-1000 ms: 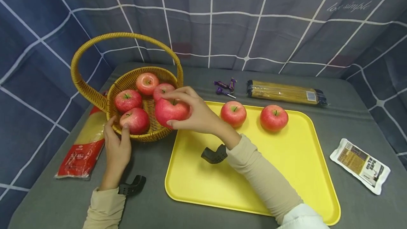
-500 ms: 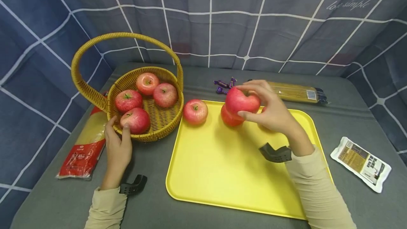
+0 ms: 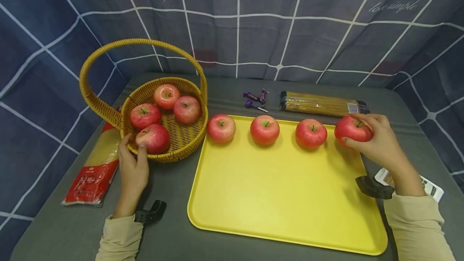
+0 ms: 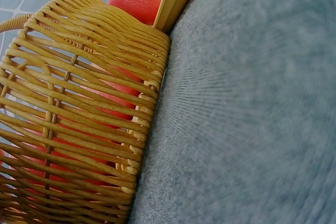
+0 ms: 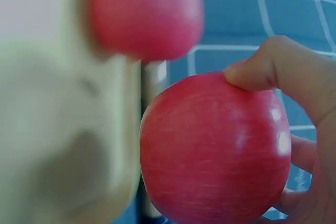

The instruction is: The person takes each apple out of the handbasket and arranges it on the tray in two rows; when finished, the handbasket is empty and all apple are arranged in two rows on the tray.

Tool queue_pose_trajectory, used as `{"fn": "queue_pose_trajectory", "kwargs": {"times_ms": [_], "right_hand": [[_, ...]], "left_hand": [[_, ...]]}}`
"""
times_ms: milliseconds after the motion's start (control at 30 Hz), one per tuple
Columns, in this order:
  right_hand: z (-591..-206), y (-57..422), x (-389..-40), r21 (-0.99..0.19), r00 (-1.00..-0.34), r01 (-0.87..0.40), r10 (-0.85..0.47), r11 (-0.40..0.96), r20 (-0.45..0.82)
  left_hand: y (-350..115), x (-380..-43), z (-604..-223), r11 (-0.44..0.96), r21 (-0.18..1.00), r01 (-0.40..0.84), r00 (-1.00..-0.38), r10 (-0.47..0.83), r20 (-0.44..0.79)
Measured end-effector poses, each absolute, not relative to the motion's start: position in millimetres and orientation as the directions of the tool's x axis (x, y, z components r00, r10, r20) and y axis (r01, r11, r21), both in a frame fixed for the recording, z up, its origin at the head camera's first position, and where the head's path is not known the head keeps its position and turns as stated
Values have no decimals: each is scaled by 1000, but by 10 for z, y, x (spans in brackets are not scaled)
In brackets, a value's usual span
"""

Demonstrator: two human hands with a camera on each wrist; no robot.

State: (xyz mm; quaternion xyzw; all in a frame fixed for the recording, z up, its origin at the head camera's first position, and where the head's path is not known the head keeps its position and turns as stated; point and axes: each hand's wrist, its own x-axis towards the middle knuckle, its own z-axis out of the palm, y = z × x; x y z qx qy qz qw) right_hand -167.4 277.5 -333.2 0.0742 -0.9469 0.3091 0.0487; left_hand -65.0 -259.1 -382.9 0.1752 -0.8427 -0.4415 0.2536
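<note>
My right hand (image 3: 380, 142) holds a red apple (image 3: 352, 129) over the far right corner of the yellow tray (image 3: 282, 196). In the right wrist view the thumb presses on this apple (image 5: 215, 150), with fingers behind it. Three more apples stand in a row along the tray's far edge: a left one (image 3: 221, 128), a middle one (image 3: 265, 130) and a right one (image 3: 311, 133). My left hand (image 3: 133, 168) grips the near rim of the wicker basket (image 3: 177, 154), thumb beside a blushed apple (image 3: 154, 138). Several apples lie in the basket. Its woven wall (image 4: 79, 114) fills the left wrist view.
Behind the tray lie a pack of dry noodles (image 3: 319, 104) and purple-wrapped candies (image 3: 255, 98). A red and yellow packet (image 3: 92, 176) lies left of the basket. A white pouch (image 3: 431, 188) is partly hidden by the right wrist. A grid-patterned curtain (image 3: 261, 35) stands behind.
My right hand has carried the apple from the basket across to the tray's far right corner. The left hand has stayed at the basket rim.
</note>
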Motion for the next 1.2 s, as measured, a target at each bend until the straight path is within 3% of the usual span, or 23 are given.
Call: {"fn": "queue_pose_trajectory", "kwargs": {"times_ms": [333, 733, 967, 1200], "right_hand": [[-3632, 2861, -1646, -581, -988, -140, -155, 802, 24], [-3566, 2839, -1656, -563, -966, -232, -258, 794, 34], [-3291, 2490, -1628, -590, -952, -305, -248, 748, 177], [-3144, 1802, -1637, -579, -869, -494, -345, 649, 354]], "left_hand": [[-2594, -659, -3830, 550, 833, -70, -819, -508, 267], [-2593, -655, -3829, 543, 836, -82, -819, -515, 254], [-2598, -624, -3822, 543, 836, -83, -817, -517, 255], [-2600, -636, -3819, 542, 836, -89, -820, -516, 247]]}}
